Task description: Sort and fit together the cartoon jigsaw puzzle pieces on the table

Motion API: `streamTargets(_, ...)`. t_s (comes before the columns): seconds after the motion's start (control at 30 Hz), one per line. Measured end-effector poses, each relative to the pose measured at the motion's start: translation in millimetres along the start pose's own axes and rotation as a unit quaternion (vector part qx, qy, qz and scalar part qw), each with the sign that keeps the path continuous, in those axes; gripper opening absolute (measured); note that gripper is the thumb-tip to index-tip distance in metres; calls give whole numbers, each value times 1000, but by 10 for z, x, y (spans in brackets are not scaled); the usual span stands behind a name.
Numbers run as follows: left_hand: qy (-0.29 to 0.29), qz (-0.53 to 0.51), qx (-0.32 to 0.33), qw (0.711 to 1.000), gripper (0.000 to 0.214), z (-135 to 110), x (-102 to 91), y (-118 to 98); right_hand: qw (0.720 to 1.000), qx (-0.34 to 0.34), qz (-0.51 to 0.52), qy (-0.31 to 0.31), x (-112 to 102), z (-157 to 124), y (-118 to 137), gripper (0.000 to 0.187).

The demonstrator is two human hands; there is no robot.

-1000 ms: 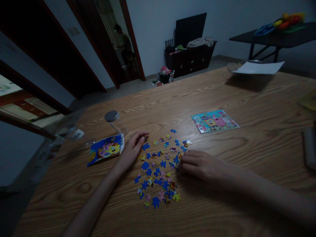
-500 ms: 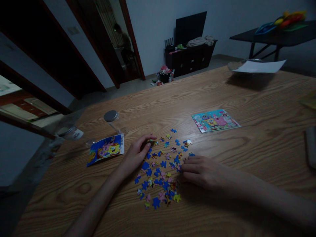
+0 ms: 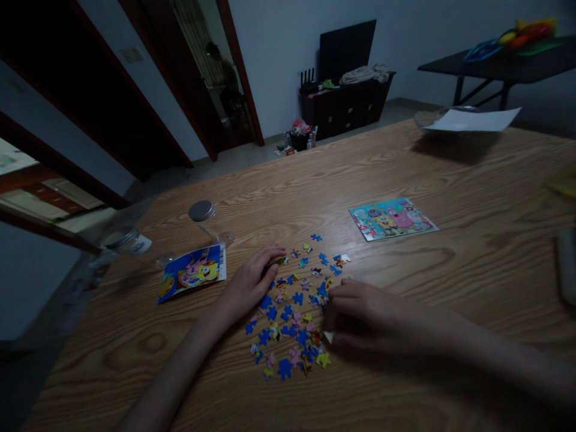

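Note:
Several small jigsaw pieces (image 3: 292,312), many blue side up, lie scattered on the wooden table (image 3: 405,180) between my hands. My left hand (image 3: 249,282) rests at the pile's left edge, with its fingers curled and its thumb and forefinger pinched on a piece near the top of the pile. At the pile's right edge my right hand (image 3: 360,312) lies with fingers curled, a pale piece pinched under its thumb. A cartoon picture card (image 3: 193,273) lies left of my left hand. A second cartoon picture (image 3: 390,219) lies beyond the pile to the right.
A clear jar with a metal lid (image 3: 207,219) lies on its side behind the card. A white sheet (image 3: 472,120) rests at the table's far right. A dark cabinet (image 3: 346,102) stands by the wall. A person (image 3: 222,72) stands in the doorway.
My left hand has reached forward to the pile's top and pinched a piece. My right hand slid slightly nearer and closed on a pale piece.

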State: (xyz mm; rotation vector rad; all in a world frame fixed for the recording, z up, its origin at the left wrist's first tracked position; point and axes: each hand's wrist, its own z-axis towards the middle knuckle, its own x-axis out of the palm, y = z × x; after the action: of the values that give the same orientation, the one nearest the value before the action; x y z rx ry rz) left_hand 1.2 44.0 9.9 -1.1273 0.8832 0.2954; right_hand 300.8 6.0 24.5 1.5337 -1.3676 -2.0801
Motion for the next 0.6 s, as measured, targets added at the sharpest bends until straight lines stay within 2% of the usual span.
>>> streamTargets(0.17, -8, -10, -9, 1000, 27, -1, -3, -24, 997, 34, 70, -24, -72, 5, -33, 9)
streamTargets(0.33, 9, 33, 21, 999, 29, -2, 12, -16, 997, 33, 54, -54, -106, 39, -123, 6)
streamTargets(0.47, 32, 71, 50, 996, 32, -20, 40, -70, 998, -15, 0, -60, -78, 41, -155, 2)
streamTargets(0.6, 80, 105, 64, 989, 39, -74, 19, -254, 989, -79, -100, -80, -13, 14, -134, 7)
